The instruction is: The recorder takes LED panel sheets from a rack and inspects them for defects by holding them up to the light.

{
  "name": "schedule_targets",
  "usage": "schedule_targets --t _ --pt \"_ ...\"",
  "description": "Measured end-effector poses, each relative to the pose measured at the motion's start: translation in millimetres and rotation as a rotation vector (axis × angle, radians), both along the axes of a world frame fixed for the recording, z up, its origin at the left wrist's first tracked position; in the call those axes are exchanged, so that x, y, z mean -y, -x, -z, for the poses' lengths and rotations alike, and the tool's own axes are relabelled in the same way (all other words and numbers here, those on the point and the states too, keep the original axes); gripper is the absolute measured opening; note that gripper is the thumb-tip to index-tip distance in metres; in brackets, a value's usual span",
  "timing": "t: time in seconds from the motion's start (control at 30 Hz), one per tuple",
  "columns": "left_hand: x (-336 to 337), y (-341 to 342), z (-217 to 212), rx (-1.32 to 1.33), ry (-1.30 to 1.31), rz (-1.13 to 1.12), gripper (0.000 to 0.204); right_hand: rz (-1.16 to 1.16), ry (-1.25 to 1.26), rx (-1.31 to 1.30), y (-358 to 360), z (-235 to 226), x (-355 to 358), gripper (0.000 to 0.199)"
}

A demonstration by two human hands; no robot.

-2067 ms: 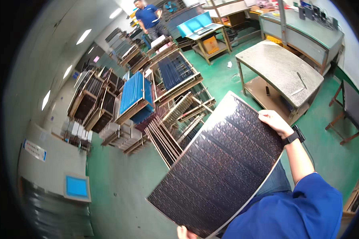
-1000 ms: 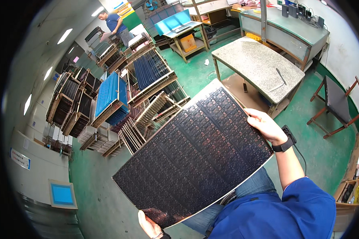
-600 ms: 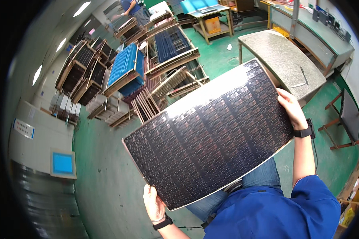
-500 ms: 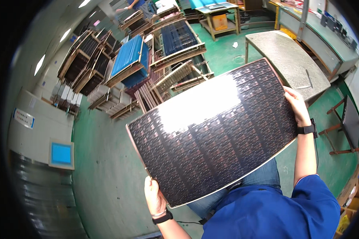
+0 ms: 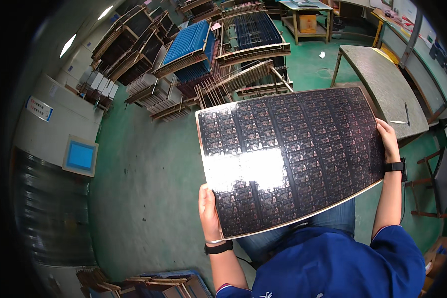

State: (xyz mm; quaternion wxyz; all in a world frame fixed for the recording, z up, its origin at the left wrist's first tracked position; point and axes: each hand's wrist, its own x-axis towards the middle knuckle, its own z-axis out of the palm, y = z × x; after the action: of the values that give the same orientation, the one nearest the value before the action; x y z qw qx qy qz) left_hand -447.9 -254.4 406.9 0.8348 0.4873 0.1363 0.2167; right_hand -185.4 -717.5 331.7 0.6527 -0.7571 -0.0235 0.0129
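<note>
Held out before me is a large black circuit board panel (image 5: 315,154), with a pale thin edge and rows of small repeating board patterns. Bright glare covers part of its left half. My left hand (image 5: 209,211) grips the lower part of its left edge, thumb along the front. On the opposite side, my right hand (image 5: 388,140) is closed around the right edge. The fingers behind the panel are hidden. A black band sits on each wrist. The panel tilts slightly, its right end higher than its left.
Wooden racks (image 5: 253,55) of upright panels stand ahead, one stack blue (image 5: 188,44). A stone-topped table (image 5: 377,74) is just beyond the panel at right, near a long workbench (image 5: 422,64). A dark stool-like frame (image 5: 439,184) stands far right. More racked boards (image 5: 154,285) lie at lower left.
The panel has levelled out somewhat, its left end rising with my left hand, and the glare has shifted down its left half. My view has turned, bringing the lower-left boards into sight.
</note>
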Motion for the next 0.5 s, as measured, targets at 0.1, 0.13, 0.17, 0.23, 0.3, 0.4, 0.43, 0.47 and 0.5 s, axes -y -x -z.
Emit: schedule_targets --t 0.1,0.13,0.17,0.23,0.3,0.4,0.43,0.47,0.5 --pt "-4.1 -3.1 2.8 -0.008 -0.033 -0.010 0.019 0.027 0.044 0.003 -4.2 9.0 1.7 0.033" --pt "-4.0 -5.0 1.8 -0.015 -0.033 -0.017 0.019 0.033 0.059 0.008 -7.0 13.6 4.9 0.032" --pt "-3.2 -6.8 -1.0 -0.019 -0.024 -0.018 0.019 0.037 0.086 0.024 -8.6 14.5 4.7 0.032" --pt "-4.1 -8.1 -1.7 -0.020 -0.019 -0.017 0.019 0.022 0.110 0.030 -11.6 19.2 5.6 0.032" --pt "-4.3 -9.6 -2.6 -0.022 -0.026 -0.014 0.020 0.006 0.117 0.027 -12.8 21.5 6.8 0.032" --pt "-7.1 -9.8 -0.8 -0.040 -0.051 -0.014 0.021 -0.010 0.149 0.057 -13.3 24.9 5.7 0.032" --pt "-6.8 -9.4 -0.8 -0.034 -0.047 -0.014 0.021 -0.001 0.164 0.052 -12.6 24.5 4.8 0.032" --pt "-6.9 -9.4 -1.1 -0.026 -0.042 -0.010 0.021 0.012 0.180 0.048 -11.5 22.5 3.4 0.032" --pt "-7.2 -9.1 -1.4 -0.026 -0.042 -0.012 0.021 0.010 0.180 0.048 -12.1 23.3 3.9 0.032"
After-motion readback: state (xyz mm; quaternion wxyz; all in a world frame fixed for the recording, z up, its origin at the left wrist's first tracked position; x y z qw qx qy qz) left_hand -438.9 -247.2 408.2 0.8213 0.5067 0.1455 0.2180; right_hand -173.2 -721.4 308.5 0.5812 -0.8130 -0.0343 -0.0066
